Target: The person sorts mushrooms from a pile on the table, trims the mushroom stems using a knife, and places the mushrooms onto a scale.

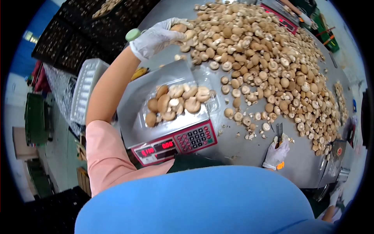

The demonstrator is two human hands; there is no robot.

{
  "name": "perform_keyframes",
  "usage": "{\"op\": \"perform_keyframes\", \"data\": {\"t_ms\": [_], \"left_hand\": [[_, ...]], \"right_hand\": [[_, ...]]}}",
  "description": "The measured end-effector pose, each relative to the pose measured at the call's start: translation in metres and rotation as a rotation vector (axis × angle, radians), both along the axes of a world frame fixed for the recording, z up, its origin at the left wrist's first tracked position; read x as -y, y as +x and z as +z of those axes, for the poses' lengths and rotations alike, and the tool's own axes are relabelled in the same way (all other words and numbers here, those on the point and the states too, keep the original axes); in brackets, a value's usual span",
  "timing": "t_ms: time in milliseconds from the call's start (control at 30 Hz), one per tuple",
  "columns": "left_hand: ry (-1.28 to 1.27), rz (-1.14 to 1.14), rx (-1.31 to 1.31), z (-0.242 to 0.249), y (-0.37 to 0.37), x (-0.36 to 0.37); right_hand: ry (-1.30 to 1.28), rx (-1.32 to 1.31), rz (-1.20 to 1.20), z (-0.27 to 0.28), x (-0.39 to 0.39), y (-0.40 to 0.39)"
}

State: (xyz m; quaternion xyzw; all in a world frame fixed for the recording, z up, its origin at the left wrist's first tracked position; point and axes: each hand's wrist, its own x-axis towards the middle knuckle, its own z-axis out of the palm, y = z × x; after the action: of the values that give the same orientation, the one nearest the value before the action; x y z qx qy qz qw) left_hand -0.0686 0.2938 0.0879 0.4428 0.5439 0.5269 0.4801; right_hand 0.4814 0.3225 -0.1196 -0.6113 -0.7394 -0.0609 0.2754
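Note:
My left hand (pixel 156 37), in a white glove, reaches far out to the near edge of a big pile of brown mushrooms (pixel 265 58) and grips a few of them. Below it stands a weighing scale (pixel 175 142) with red digits. On the scale sits a clear plastic tray (pixel 202 76) holding several mushrooms (pixel 175 103). My right hand (pixel 276 153), also gloved, rests on the metal table (pixel 237 146) at the right and holds a small knife (pixel 279 132) blade up. Trimmed stem bits lie beside it.
Black crates (pixel 78 35) are stacked at the back left, with a stack of clear trays (pixel 85 87) beside them. A second scale (pixel 282 17) and another person's gloved hand (pixel 306 18) are at the far side. Another person's hand (pixel 334 197) shows at the lower right.

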Motion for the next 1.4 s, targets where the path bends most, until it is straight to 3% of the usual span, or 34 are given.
{"op": "perform_keyframes", "data": {"t_ms": [67,100,133,200,233,333,400,467,500,533,600,667,733,900,967,1067,1167,1200,1267,1400], "left_hand": [[0.055,-0.014,-0.233,0.015,0.008,0.046],[0.034,-0.004,-0.312,0.027,0.016,0.07],[0.028,0.044,-0.256,0.036,0.024,0.096],[0.045,0.12,-0.278,0.036,0.028,0.137],[0.027,0.174,-0.447,0.04,0.033,0.156],[0.011,0.264,-0.534,0.032,0.051,0.193],[-0.019,0.303,-0.509,0.025,0.064,0.203],[-0.021,0.328,-0.638,0.006,0.069,0.207],[-0.017,0.339,-0.527,-0.005,0.072,0.208],[0.035,0.331,-0.758,-0.023,0.067,0.208],[-0.002,0.273,-0.995,-0.04,0.066,0.208],[0.003,0.254,-0.97,-0.037,0.065,0.212],[-0.168,0.187,-0.763,-0.024,0.063,0.212],[-0.223,0.214,-0.891,-0.019,0.058,0.214],[-0.227,0.354,-0.843,-0.014,0.057,0.216],[-0.22,0.458,-0.76,-0.016,0.057,0.213],[-0.331,0.257,-0.771,-0.035,0.058,0.206],[-0.203,0.255,-0.895,-0.041,0.058,0.207],[-0.148,0.232,-0.838,-0.045,0.048,0.208],[-0.086,0.486,-0.613,-0.033,0.041,0.21]], "right_hand": [[-0.025,0.013,-0.005,0.003,0.002,-0.001],[0.087,-0.019,0.013,0.003,0.001,-0.003],[0.195,-0.056,0.035,0.006,0.002,-0.007],[0.17,-0.083,0.103,0.015,0.007,-0.018],[0.191,-0.138,0.16,0.019,0.007,-0.026],[0.229,-0.121,0.274,0.033,0.011,-0.058],[0.259,-0.353,0.444,0.039,0.014,-0.085],[0.125,-0.507,0.494,0.037,0.018,-0.096],[0.052,-0.614,0.542,0.041,0.024,-0.104],[-0.021,-0.721,0.585,0.044,0.028,-0.109],[0.027,-0.664,0.585,0.047,0.034,-0.112],[0.083,-0.465,0.582,0.057,0.041,-0.108],[0.044,-0.537,0.562,0.045,0.041,-0.097],[-0.006,-0.546,0.472,0.038,0.049,-0.08],[0.07,-0.402,0.447,0.037,0.048,-0.075],[0.009,-0.471,0.492,0.029,0.046,-0.073],[-0.065,-0.484,0.496,0.029,0.045,-0.078],[-0.06,-0.485,0.5,0.031,0.045,-0.081],[-0.019,-0.428,0.512,0.033,0.046,-0.086],[-0.036,-0.434,0.504,0.035,0.048,-0.086]]}}
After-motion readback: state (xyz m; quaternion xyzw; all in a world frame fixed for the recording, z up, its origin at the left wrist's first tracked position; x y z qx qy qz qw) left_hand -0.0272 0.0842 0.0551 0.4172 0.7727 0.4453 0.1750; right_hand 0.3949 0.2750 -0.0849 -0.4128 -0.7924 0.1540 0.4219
